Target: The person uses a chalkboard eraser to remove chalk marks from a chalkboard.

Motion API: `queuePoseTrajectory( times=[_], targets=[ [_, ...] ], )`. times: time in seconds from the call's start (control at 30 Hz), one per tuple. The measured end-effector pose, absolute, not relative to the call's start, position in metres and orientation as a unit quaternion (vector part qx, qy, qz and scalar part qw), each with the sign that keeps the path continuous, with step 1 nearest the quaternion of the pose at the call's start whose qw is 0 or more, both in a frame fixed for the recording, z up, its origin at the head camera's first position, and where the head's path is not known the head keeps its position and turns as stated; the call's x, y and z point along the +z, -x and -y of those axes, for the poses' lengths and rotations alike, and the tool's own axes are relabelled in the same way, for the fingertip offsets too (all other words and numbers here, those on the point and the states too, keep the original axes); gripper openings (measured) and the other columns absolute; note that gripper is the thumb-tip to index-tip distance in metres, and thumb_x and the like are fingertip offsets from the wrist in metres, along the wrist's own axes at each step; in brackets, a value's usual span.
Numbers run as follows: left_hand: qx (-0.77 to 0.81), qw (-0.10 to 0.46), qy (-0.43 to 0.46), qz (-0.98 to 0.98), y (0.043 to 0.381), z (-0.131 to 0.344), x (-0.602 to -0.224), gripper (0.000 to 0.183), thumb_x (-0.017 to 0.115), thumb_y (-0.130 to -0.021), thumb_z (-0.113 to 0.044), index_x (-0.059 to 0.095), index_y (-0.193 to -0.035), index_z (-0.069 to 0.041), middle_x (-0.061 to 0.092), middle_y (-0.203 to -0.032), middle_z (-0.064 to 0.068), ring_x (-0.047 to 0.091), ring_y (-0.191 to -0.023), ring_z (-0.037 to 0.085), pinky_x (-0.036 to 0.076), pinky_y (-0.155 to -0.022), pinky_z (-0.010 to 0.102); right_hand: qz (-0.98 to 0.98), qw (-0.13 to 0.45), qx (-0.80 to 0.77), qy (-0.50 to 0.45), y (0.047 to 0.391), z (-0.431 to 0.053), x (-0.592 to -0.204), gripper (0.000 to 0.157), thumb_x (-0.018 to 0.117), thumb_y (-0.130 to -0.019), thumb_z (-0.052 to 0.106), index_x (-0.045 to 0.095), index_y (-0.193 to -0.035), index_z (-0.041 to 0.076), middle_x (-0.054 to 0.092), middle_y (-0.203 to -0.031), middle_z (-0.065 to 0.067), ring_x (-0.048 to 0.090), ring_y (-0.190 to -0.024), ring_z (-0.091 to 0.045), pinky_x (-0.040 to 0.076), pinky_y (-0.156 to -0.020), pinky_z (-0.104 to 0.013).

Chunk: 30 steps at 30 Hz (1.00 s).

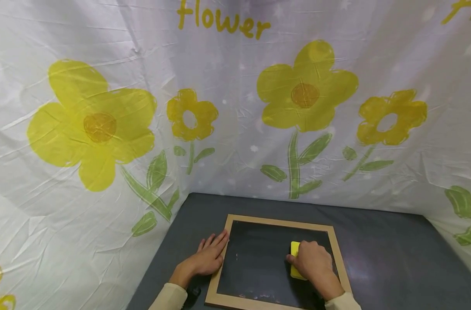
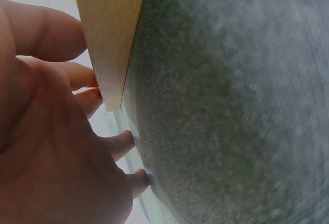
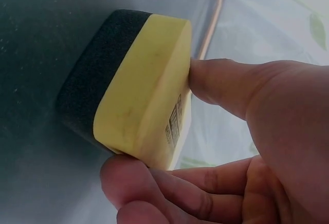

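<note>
A blackboard (image 1: 258, 262) in a light wooden frame (image 1: 282, 222) lies on the dark tabletop. My right hand (image 1: 315, 261) grips a yellow blackboard eraser (image 1: 294, 247) over the right half of the board. In the right wrist view the eraser's black felt side (image 3: 97, 64) faces the dark surface, with my thumb and curled fingers around the yellow back. My left hand (image 1: 205, 260) rests at the frame's left side, fingers extended. The left wrist view shows its thumb and some fingers against the wooden edge (image 2: 110, 34), with other fingertips (image 2: 141, 179) on the grey cloth.
Dark grey cloth (image 1: 390, 258) covers the table around the board. White curtains (image 1: 235, 142) printed with yellow flowers hang at the back and both sides. Faint chalk marks (image 1: 264, 296) show along the board's near edge, and a small dark object (image 1: 193, 295) lies beside my left wrist.
</note>
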<state>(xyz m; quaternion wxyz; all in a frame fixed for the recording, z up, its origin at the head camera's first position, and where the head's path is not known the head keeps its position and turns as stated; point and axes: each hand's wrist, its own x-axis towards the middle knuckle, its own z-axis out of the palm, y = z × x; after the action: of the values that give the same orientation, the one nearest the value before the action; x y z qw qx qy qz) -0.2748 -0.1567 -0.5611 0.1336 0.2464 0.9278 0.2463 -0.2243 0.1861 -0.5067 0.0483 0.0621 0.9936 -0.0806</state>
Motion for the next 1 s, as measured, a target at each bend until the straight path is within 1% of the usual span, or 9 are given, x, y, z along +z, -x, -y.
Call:
queuePoseTrajectory(
  times=[0.13, 0.27, 0.4, 0.63, 1.0],
  targets=[
    [0.247, 0.134, -0.245, -0.928, 0.276, 0.156, -0.561, 0.068, 0.047, -0.11, -0.015, 0.027, -0.175, -0.008, 0.018, -0.185, 0.009, 0.015, -0.167, 0.052, 0.008, -0.129, 0.078, -0.994, 0.042, -0.08, -0.061, 0.226, -0.184, -0.506, 0.057, 0.083, -0.093, 0.053, 0.074, -0.104, -0.002, 0.066, -0.08, -0.013, 0.064, -0.066, -0.026, 0.058, -0.058, -0.044],
    [0.251, 0.139, -0.243, -0.927, 0.276, 0.156, -0.562, 0.068, 0.045, -0.111, -0.016, 0.026, -0.175, -0.009, 0.017, -0.185, 0.009, 0.013, -0.168, 0.052, 0.006, -0.129, 0.077, -0.995, 0.035, -0.081, -0.056, 0.226, -0.183, -0.506, 0.055, 0.082, -0.093, 0.051, 0.074, -0.103, -0.002, 0.065, -0.08, -0.014, 0.064, -0.065, -0.027, 0.058, -0.057, -0.045],
    [0.258, 0.142, -0.243, -0.924, 0.276, 0.157, -0.562, 0.068, 0.044, -0.11, -0.016, 0.026, -0.175, -0.008, 0.017, -0.185, 0.011, 0.012, -0.167, 0.054, 0.004, -0.128, 0.079, -0.995, 0.034, -0.082, -0.054, 0.226, -0.181, -0.506, 0.053, 0.082, -0.094, 0.051, 0.073, -0.101, -0.001, 0.064, -0.078, -0.012, 0.062, -0.064, -0.026, 0.057, -0.057, -0.044],
    [0.252, 0.138, -0.245, -0.926, 0.275, 0.157, -0.563, 0.068, 0.045, -0.11, -0.016, 0.026, -0.175, -0.008, 0.017, -0.185, 0.009, 0.014, -0.168, 0.052, 0.007, -0.129, 0.078, -0.994, 0.036, -0.089, -0.057, 0.228, -0.174, -0.508, 0.051, 0.082, -0.094, 0.051, 0.072, -0.097, 0.001, 0.062, -0.076, -0.011, 0.061, -0.063, -0.025, 0.057, -0.057, -0.043],
    [0.246, 0.138, -0.244, -0.928, 0.275, 0.156, -0.561, 0.068, 0.046, -0.11, -0.016, 0.026, -0.175, -0.009, 0.017, -0.185, 0.008, 0.016, -0.168, 0.051, 0.008, -0.129, 0.078, -0.996, 0.012, -0.074, -0.038, 0.231, -0.164, -0.51, 0.053, 0.084, -0.092, 0.051, 0.075, -0.1, 0.0, 0.065, -0.078, -0.013, 0.063, -0.064, -0.026, 0.058, -0.057, -0.044]
  ],
)
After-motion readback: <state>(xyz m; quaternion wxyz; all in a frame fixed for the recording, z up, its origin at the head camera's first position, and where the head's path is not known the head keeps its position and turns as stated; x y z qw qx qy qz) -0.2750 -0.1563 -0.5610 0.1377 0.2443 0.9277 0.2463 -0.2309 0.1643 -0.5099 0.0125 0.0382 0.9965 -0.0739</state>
